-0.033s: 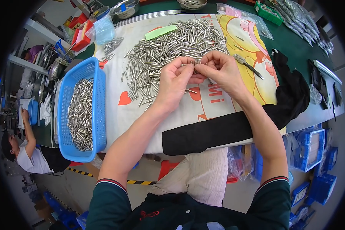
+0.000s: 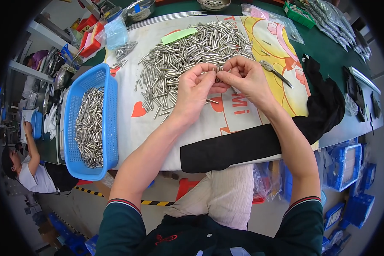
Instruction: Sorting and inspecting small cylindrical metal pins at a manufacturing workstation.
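My left hand and my right hand meet over the front of a wide heap of short silvery metal pins. Thumbs and fingertips of both are pinched together around small metal pins, mostly covered by the fingers, so how many are there I cannot tell. One loose pin shows just below my left hand. The heap lies on a white printed cloth, with a green paper slip on top. Right of my right hand rests a pair of dark-tipped pliers or cutters.
A blue plastic basket of similar pins stands at the left. Black cloth lies along the front edge under my right forearm. Small bagged pins sit at the back left, metal bowls behind. Another person works at far left.
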